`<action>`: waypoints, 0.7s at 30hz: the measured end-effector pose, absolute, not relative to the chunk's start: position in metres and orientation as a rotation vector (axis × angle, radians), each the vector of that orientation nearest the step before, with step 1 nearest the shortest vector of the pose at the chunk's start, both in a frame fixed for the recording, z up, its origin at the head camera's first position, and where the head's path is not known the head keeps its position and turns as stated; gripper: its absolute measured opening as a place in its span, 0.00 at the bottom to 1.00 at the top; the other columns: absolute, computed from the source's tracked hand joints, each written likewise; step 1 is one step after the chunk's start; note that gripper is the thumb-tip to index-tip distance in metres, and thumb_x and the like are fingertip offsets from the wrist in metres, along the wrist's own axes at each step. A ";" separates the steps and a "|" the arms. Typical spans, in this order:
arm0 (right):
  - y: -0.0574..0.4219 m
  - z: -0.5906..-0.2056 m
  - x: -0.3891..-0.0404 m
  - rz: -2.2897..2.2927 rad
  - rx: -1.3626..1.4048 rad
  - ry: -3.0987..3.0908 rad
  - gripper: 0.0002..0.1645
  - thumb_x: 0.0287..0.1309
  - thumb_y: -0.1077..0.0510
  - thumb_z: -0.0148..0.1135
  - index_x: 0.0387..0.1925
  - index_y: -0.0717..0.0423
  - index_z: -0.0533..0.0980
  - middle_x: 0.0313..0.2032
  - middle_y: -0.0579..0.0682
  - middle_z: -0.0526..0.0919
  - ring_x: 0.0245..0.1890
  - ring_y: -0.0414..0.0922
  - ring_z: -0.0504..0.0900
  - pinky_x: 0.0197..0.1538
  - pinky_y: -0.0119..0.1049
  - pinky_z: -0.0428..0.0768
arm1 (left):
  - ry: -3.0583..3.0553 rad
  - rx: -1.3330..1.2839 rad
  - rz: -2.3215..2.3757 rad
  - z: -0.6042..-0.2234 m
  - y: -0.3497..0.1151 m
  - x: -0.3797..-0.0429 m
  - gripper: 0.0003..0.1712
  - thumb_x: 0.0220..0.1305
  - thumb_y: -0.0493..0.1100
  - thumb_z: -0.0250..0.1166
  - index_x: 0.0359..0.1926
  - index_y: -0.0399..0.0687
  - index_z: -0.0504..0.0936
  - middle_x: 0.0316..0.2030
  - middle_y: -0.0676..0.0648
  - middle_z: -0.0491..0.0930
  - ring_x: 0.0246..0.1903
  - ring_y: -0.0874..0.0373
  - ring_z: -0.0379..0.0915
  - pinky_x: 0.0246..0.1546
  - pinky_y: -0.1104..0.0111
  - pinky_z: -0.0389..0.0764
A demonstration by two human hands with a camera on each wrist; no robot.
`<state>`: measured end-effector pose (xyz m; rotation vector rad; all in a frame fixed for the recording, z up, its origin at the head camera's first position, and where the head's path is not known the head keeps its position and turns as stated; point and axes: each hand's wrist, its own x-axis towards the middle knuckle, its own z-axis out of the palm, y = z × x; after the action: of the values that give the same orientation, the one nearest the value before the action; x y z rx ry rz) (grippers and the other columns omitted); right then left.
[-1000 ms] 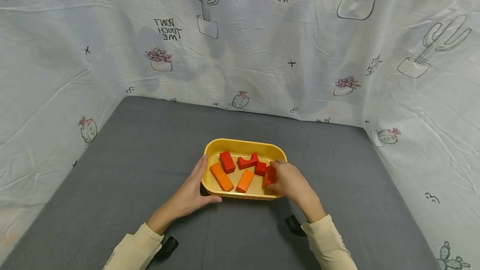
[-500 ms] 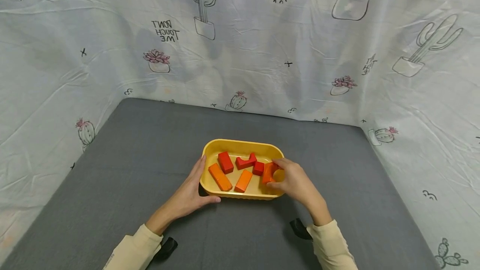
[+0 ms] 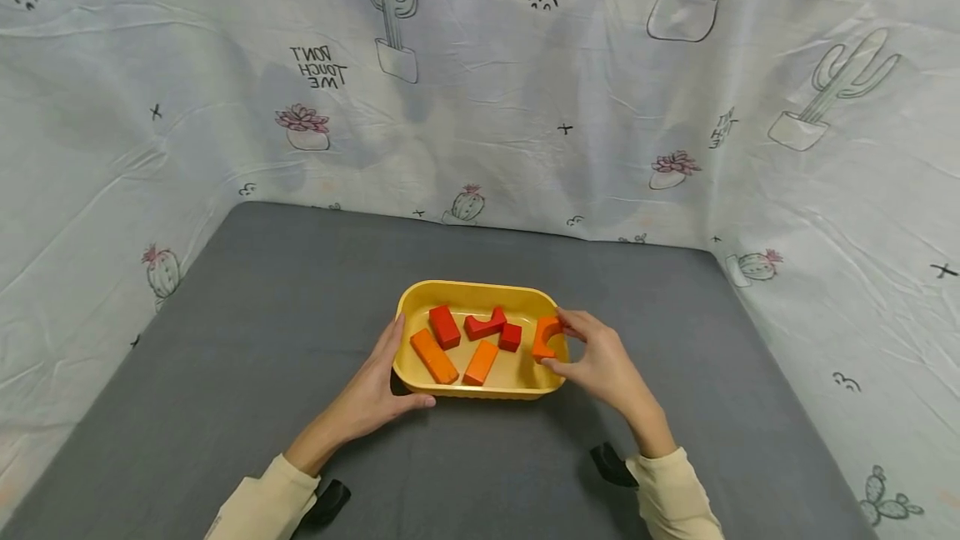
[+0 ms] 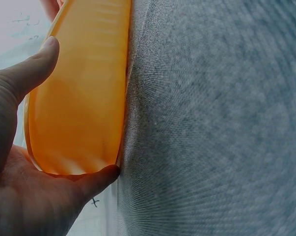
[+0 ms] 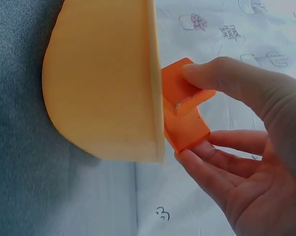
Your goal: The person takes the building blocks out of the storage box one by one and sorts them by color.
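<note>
A yellow plastic tray (image 3: 480,392) with rounded corners sits mid-table. My left hand (image 3: 367,394) grips its left end, the thumb along the front wall and the fingers against the end wall, as the left wrist view shows on the tray wall (image 4: 84,108). Between thumb and fingertips my right hand (image 3: 611,365) pinches an orange arch block (image 3: 542,342) at the tray's right end. In the right wrist view this arch block (image 5: 187,130) is raised above the rim. Inside lie a red rectangular block (image 3: 445,327), a red curved block (image 3: 484,325), a red cube (image 3: 510,337) and two orange rectangular blocks (image 3: 433,356).
A grey cloth (image 3: 315,273) covers the table around the tray. White curtains (image 3: 487,107) printed with cacti hang behind and at both sides. A black strap piece (image 3: 611,465) shows by the right wrist, another black piece (image 3: 327,502) by the left.
My right hand has lifted the orange arch block from the tray's floor and drawn it slightly right, away from the red cube. The left hand keeps its hold; the head view has shifted slightly.
</note>
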<state>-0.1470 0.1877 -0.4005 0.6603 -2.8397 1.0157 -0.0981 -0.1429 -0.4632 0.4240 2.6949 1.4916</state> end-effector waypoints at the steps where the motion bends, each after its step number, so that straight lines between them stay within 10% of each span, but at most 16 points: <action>1: 0.190 -0.399 -0.146 1.035 0.654 -2.836 0.44 0.46 0.57 0.78 0.64 0.69 0.70 0.57 0.59 0.77 0.51 0.54 0.81 0.55 0.51 0.79 | 2.694 0.423 1.489 -0.463 -0.143 -0.098 0.70 0.49 0.51 0.79 0.78 0.43 0.37 0.76 0.37 0.35 0.73 0.38 0.40 0.68 0.41 0.54; 21: 0.252 -0.408 -0.147 1.258 0.460 -2.690 0.41 0.47 0.68 0.75 0.64 0.69 0.69 0.56 0.61 0.75 0.55 0.57 0.78 0.56 0.39 0.75 | 2.701 0.410 1.491 -0.460 -0.140 -0.099 0.72 0.50 0.51 0.78 0.78 0.46 0.33 0.76 0.36 0.36 0.73 0.37 0.40 0.67 0.40 0.53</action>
<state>-0.1471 0.2516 -0.4082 0.4604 -2.6898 1.2579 -0.0991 -0.1397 -0.4603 0.4103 2.7014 1.4908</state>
